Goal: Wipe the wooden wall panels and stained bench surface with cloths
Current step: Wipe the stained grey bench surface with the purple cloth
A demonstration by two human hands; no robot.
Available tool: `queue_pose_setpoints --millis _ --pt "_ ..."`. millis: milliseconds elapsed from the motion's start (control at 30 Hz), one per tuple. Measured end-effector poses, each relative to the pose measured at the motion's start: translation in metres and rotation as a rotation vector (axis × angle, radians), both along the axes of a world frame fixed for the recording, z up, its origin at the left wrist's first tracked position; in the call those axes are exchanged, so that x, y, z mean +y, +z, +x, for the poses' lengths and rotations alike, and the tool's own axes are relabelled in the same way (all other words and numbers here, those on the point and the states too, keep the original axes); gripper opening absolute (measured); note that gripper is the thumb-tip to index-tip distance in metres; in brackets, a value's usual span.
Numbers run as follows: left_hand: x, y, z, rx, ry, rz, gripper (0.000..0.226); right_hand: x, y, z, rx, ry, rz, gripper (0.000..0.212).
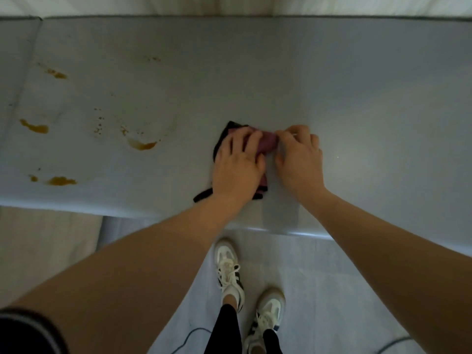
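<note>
Nearest the camera, two white sneakers (229, 274) with dark stripes are seen on the pale floor (319, 290), with a thin cable (189, 335) lying beside them. Beyond the feet, the front edge of the grey bench (357, 98) is reached by both bare forearms. A dark cloth (267, 141) with a purplish face is found on the bench surface, right of centre. The cloth is pressed flat under the left hand (236, 164), whose fingers are spread and fairly straight. Its right edge is pinched between the curled fingertips of the right hand (298, 154). Well to the left, several orange-brown stains (141, 144) are scattered over the bench. Farthest away, pale wall panels (153, 5) are seen behind the bench.
</note>
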State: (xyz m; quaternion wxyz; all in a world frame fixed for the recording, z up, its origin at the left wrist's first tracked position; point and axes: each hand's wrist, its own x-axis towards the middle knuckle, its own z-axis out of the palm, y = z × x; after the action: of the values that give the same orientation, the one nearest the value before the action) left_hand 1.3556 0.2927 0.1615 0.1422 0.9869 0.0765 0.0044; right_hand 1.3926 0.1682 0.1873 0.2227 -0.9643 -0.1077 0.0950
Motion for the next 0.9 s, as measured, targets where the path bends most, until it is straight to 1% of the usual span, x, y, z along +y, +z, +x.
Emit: queue_pose_setpoints --millis 67,133,200,267,367,433,533,600,700,800,900 --pt "0.007 0.004 -0.002 0.049 -0.119 -0.012 0.056 0.0 0.002 0.001 0.012 0.018 -0.012 0.038" --pt "0.028 0.005 0.013 0.035 -0.169 0.028 0.056 -0.004 0.003 0.003 0.007 0.049 -0.025 0.04" --pt "0.045 0.006 0.032 0.053 -0.083 0.039 0.05 -0.005 0.0 0.003 -0.013 0.062 -0.023 0.041" --pt "0.046 0.003 0.037 0.046 0.032 0.024 0.046 -0.005 -0.002 0.001 -0.023 0.049 -0.021 0.04" --pt "0.027 -0.002 0.019 -0.028 0.13 0.03 0.045 -0.003 -0.004 -0.006 -0.034 0.041 -0.004 0.038" --pt "0.007 -0.005 -0.007 -0.071 0.141 0.051 0.045 -0.005 -0.004 -0.012 -0.024 0.045 0.014 0.037" --pt "-0.023 -0.003 -0.05 -0.032 0.035 0.002 0.045 -0.008 -0.002 -0.022 0.006 0.031 0.021 0.039" --pt "-0.02 0.0 -0.057 -0.021 -0.033 -0.02 0.046 -0.009 -0.001 -0.028 0.021 0.024 0.02 0.039" --pt "0.013 -0.002 -0.052 -0.074 -0.143 0.082 0.048 -0.009 0.0 -0.033 0.02 0.011 0.015 0.041" --pt "0.047 -0.001 -0.049 -0.006 -0.021 0.109 0.054 -0.006 0.001 -0.037 0.016 -0.032 0.016 0.045" --pt "0.051 -0.004 -0.048 -0.007 0.122 0.113 0.056 -0.001 -0.002 -0.045 0.015 -0.068 0.037 0.046"
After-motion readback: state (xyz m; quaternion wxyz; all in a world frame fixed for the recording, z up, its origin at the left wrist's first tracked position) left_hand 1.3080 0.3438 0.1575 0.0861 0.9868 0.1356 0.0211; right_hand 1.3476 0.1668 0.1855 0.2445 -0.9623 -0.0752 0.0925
